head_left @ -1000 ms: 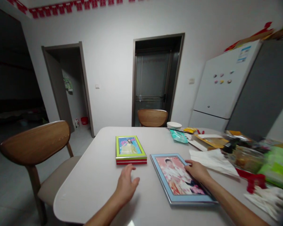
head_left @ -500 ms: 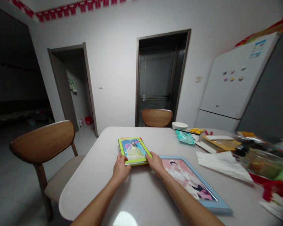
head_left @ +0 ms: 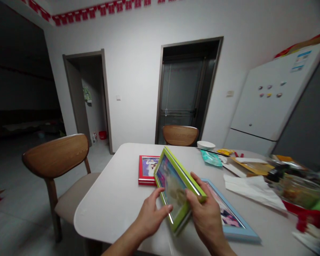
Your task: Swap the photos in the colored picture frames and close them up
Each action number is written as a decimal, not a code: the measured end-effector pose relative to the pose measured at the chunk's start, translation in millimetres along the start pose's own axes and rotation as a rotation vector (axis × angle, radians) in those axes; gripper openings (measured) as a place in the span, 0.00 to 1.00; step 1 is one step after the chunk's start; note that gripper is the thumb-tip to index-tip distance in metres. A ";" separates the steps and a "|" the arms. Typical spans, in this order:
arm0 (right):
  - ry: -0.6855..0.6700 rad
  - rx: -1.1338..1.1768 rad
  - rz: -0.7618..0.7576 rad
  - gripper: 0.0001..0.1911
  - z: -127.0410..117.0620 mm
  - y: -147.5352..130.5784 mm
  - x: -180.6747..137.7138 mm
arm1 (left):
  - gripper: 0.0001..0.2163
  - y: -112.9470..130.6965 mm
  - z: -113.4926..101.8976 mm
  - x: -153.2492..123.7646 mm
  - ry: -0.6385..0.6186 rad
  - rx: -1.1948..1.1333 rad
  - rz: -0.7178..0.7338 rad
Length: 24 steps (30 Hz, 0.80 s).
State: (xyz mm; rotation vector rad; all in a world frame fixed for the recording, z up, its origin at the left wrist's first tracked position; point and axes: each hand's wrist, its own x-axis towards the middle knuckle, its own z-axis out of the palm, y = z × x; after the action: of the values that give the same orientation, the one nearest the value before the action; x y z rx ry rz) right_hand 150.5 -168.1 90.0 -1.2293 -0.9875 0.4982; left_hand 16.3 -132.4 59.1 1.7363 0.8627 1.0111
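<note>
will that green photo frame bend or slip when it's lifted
Probably stiff: the green frame looks flat while tilted between the left hand and right hand. Likely light, since fingers alone carry it. Its glossy front may be slippery and breakable.

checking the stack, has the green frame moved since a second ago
Yes. The green frame has come up off the red frame, tilted and nearer the person.

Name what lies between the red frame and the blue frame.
In the head view, the green frame, tilted up in the left hand and right hand, lies between the red frame and the blue frame.
</note>
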 end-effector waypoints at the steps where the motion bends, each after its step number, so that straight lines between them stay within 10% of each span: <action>1: -0.018 -0.099 -0.119 0.25 -4.5 -4.5 -10.1 | 0.23 5.3 2.5 -3.9 -0.029 -0.151 0.019; 5: -0.249 -0.339 -0.582 0.23 -18.2 4.6 -44.6 | 0.28 22.1 4.0 -22.9 -0.069 -0.636 0.007; 10: -0.471 -0.491 -0.761 0.30 -14.6 35.0 -77.1 | 0.23 17.0 -3.7 -45.6 -0.089 -0.742 -0.053; 18: -0.736 -0.799 -0.897 0.32 21.2 103.1 -90.8 | 0.23 -46.3 -29.3 -45.6 0.110 -0.369 -0.112; 24: -0.848 -0.844 -0.667 0.27 48.5 105.6 -100.2 | 0.24 -68.5 -46.4 -49.4 0.138 0.139 -0.156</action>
State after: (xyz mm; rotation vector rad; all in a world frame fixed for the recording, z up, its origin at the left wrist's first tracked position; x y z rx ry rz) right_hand 77.2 -187.8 -43.4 -1.2959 -2.3949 0.0169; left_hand -54.1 -135.9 -6.6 1.6988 1.1618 0.9949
